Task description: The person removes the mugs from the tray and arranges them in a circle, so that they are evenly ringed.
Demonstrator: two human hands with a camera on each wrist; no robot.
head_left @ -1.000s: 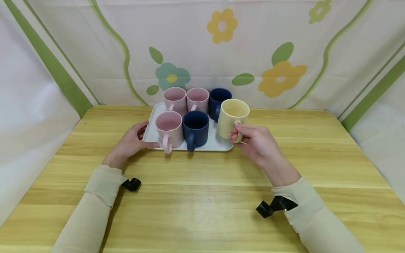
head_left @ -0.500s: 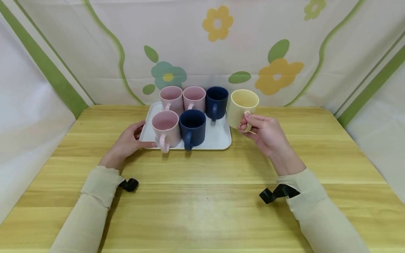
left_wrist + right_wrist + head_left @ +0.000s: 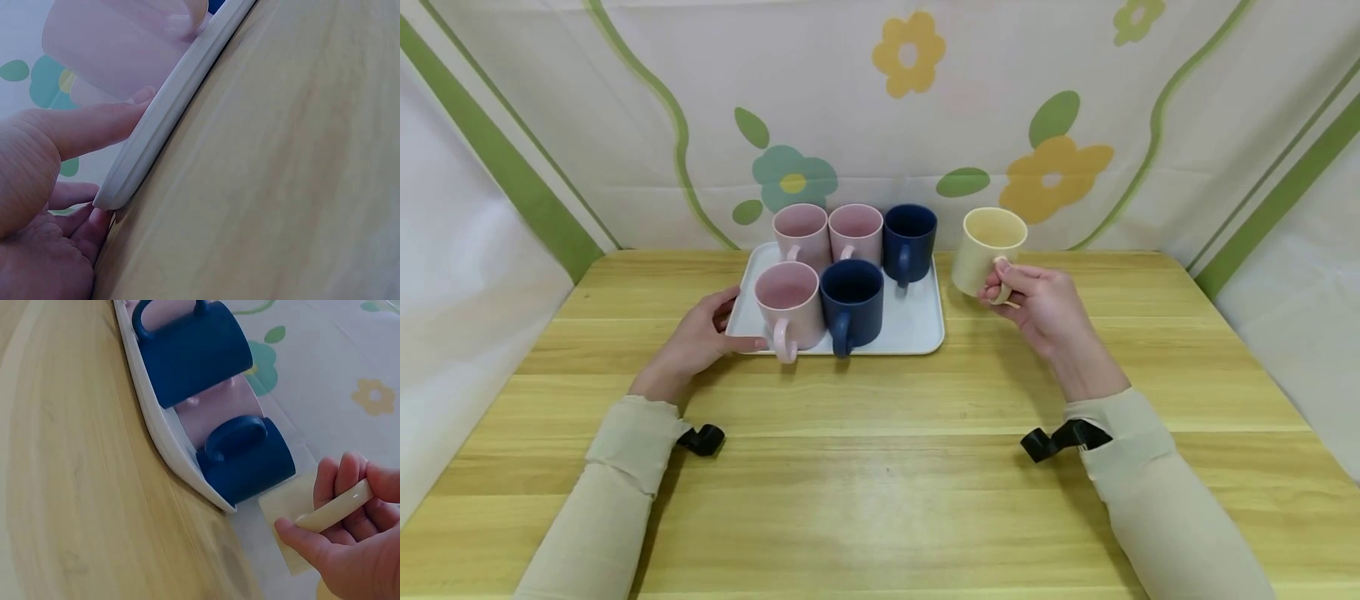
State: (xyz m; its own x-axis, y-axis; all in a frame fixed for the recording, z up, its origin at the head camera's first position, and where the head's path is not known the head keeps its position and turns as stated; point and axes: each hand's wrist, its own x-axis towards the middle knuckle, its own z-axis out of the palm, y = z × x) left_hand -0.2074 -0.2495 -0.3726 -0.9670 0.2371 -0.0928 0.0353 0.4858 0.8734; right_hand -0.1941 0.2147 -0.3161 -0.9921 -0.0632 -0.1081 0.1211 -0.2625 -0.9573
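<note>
A white tray (image 3: 913,321) holds three pink mugs (image 3: 801,321) and two dark blue mugs (image 3: 863,312), all upright. Right of the tray, the right hand (image 3: 1045,312) pinches the handle of a yellow mug (image 3: 981,262); in the right wrist view its fingers curl round that handle (image 3: 337,507). The left hand (image 3: 696,337) grips the tray's left front corner. The left wrist view shows the left thumb over the tray rim (image 3: 156,131) and the other fingers of the left hand (image 3: 56,187) at the corner's outer side, near the tabletop.
The wooden table (image 3: 880,500) reaches back to a white curtain (image 3: 820,83) with printed flowers, just behind the mugs. More curtain stands at both sides. A black device is strapped at each wrist.
The yellow mug has moved right, from above the tray's right side to beyond its edge, in the right hand's grip. The left hand still holds the tray corner; the head view has shifted slightly.
</note>
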